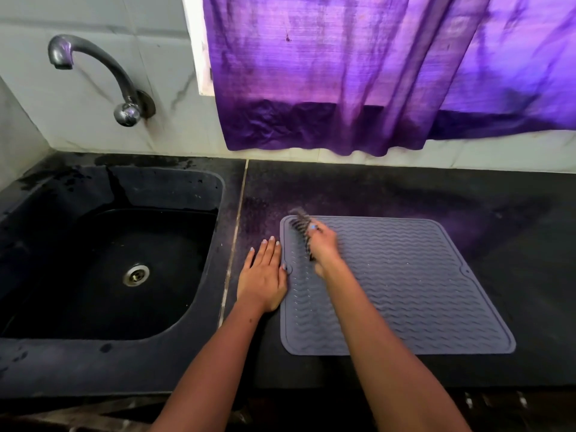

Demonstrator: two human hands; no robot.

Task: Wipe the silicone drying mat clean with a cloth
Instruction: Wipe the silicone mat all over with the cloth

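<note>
A grey silicone drying mat (405, 288) with wavy ridges lies flat on the black counter, right of the sink. My right hand (322, 244) grips a dark striped cloth (300, 224) over the mat's far left corner; hand and cloth are blurred. My left hand (263, 275) lies flat on the counter against the mat's left edge, fingers straight, thumb touching the mat's rim.
A black sink (103, 269) with a metal drain sits to the left, a curved tap (93, 73) on the tiled wall above it. A purple curtain (374, 73) hangs behind the counter. The black counter (514, 244) extends right of the mat.
</note>
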